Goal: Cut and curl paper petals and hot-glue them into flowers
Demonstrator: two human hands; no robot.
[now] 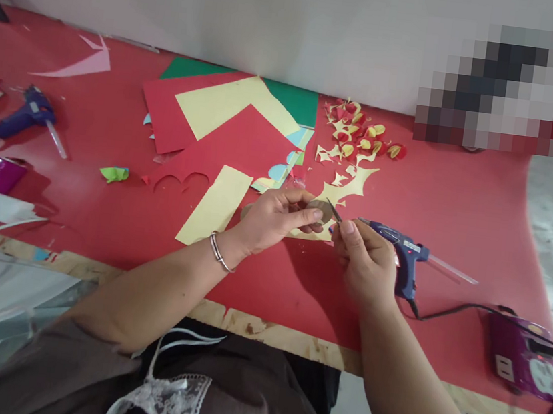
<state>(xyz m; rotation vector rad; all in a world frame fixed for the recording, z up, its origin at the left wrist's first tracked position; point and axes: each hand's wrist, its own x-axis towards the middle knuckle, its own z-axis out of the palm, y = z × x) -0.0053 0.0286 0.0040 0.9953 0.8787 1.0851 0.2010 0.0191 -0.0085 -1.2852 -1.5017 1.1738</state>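
Between the thumb and fingers of my left hand is a small rounded piece of paper, which looks dull yellow in the shade. My right hand is closed around scissors; only their dark, narrow blade end shows, against the paper's right edge, and the handles are hidden in my fingers. Pale yellow paper scraps with curved cut-outs lie just beyond and under my hands. A yellow paper strip rests left of my left hand. Close beside my right hand is a blue glue gun.
Red, yellow and green sheets overlap at the back. Small red-and-yellow paper pieces are heaped beside them. Another glue gun lies left. Purple power boxes with cables sit at both sides of the red table.
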